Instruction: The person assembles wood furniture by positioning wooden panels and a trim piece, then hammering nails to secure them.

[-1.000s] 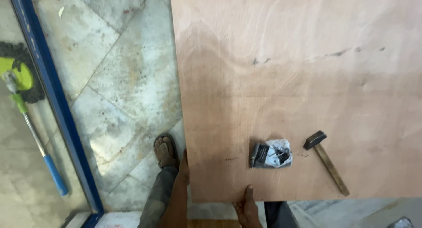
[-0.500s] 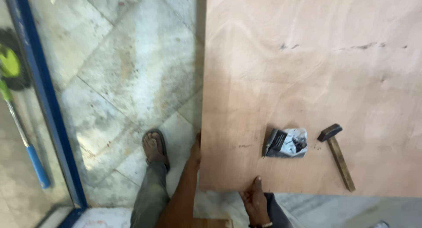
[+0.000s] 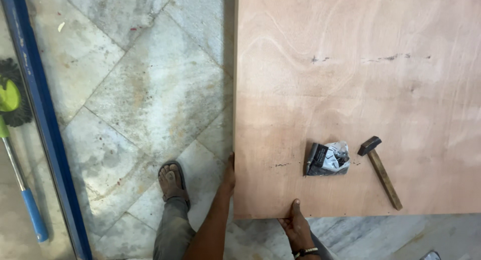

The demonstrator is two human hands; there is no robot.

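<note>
A large plywood sheet (image 3: 350, 89) fills the right of the view, raised above the floor. My left hand (image 3: 229, 174) grips its left edge near the near corner, fingers hidden under the board. My right hand (image 3: 295, 222) holds the near edge, thumb on top. On the sheet lie a small crumpled plastic packet (image 3: 328, 160) with dark contents and a hammer (image 3: 379, 171) with a wooden handle, just right of the packet and beyond my right hand.
A marble tile floor (image 3: 145, 89) lies to the left. My sandalled foot (image 3: 171, 182) stands on it by the board's corner. A blue frame bar (image 3: 45, 124) runs along the far left, with a green mop (image 3: 15, 140) with a blue grip behind it.
The view has shifted so the sheet sits further right in frame. Both hands keep their hold on the near corner edges. Packet and hammer have not moved on the board.
</note>
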